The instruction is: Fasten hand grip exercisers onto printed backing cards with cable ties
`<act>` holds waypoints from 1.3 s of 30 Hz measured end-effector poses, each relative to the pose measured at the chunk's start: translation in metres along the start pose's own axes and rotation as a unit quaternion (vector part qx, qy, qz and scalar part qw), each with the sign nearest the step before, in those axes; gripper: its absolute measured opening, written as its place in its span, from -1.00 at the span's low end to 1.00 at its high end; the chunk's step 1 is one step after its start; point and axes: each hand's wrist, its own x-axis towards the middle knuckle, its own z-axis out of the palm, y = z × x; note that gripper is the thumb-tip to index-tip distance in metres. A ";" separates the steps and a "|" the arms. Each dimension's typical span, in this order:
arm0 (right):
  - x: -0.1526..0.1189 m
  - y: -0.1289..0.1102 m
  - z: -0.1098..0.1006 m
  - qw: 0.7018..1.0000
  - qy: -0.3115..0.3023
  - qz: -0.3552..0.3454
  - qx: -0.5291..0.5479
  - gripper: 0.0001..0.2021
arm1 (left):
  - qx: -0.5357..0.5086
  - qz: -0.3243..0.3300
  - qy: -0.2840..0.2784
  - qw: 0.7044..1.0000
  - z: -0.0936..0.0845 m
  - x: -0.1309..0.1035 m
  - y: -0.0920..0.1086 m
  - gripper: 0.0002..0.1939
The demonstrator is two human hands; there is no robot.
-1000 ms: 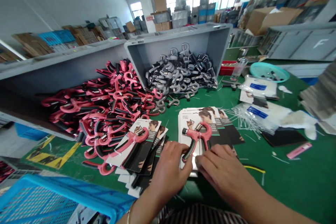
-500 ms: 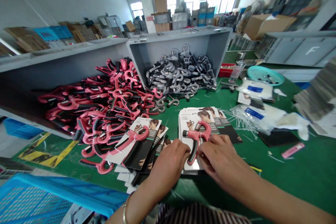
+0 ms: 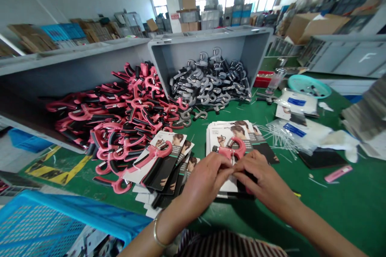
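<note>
A: Main item?

B: A pink hand exerciser (image 3: 240, 147): curved pink top, metal spring inside the curve, dark knob at its left end. The handles are largely hidden by the fingers. It lies on the printed front of the top card in a card stack (image 3: 212, 140), directly in front of the person. The card is white, with a picture of a head and a dark panel at right.

A: Hands?

B: Left hand (image 3: 208, 176) comes in from lower left, back of hand up, thumb and forefinger brought together at the middle of the exerciser. Right hand (image 3: 259, 172) mirrors it from lower right, fingers bent, tips meeting the left ones.

A: State of each grip?

B: Both pinched closed at the fingertips. Anything thin between them is too small to tell.

A: Farther out?

B: Left of the stack, overlapping cards (image 3: 164, 176) with a second pink exerciser (image 3: 164, 150) on top. Beyond, a heap of pink exercisers (image 3: 132, 104) spills from a gray bin; gray exercisers (image 3: 208, 82) fill the next one. To the right, white plastic ties (image 3: 276, 138) lie scattered on the green tabletop (image 3: 346, 213).
</note>
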 end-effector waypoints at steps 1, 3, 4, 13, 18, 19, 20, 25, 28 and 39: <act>0.000 -0.001 0.001 1.000 0.006 0.004 0.003 -0.94 | -0.026 -0.001 -0.002 1.000 0.003 0.001 -0.002 -0.91; 0.000 -0.002 0.002 1.000 0.009 0.007 0.008 -0.95 | -0.075 0.000 0.005 0.997 0.007 0.000 -0.009 -0.90; 0.000 -0.003 0.002 1.000 0.009 0.005 0.011 -0.96 | -0.094 0.004 0.010 0.995 0.008 -0.003 -0.013 -0.90; 0.007 -0.003 0.021 0.994 0.090 0.056 0.010 -0.93 | -0.144 -0.040 0.083 0.985 0.012 -0.011 -0.020 -0.85; 0.003 -0.003 0.019 0.997 0.072 0.039 0.005 -0.92 | -0.146 -0.094 0.081 0.981 0.007 -0.009 -0.018 -0.92; 0.001 -0.004 0.018 0.997 0.067 0.033 0.006 -0.92 | -0.160 -0.106 0.076 0.978 0.006 -0.010 -0.018 -0.93; 0.000 -0.004 0.017 0.998 0.063 0.029 0.006 -0.93 | -0.176 -0.115 0.072 0.975 0.005 -0.011 -0.019 -0.94; 0.000 -0.006 0.014 0.998 0.059 0.022 -0.002 -0.91 | -0.214 -0.128 0.057 0.967 0.006 -0.013 -0.020 -0.93; 0.004 -0.007 0.013 0.998 0.058 0.020 -0.006 -0.90 | -0.214 -0.120 0.056 0.968 0.009 -0.011 -0.019 -0.93; 0.007 -0.006 0.012 0.997 0.073 -0.022 0.018 -0.91 | -0.149 -0.060 0.060 0.985 0.007 -0.010 -0.017 -0.93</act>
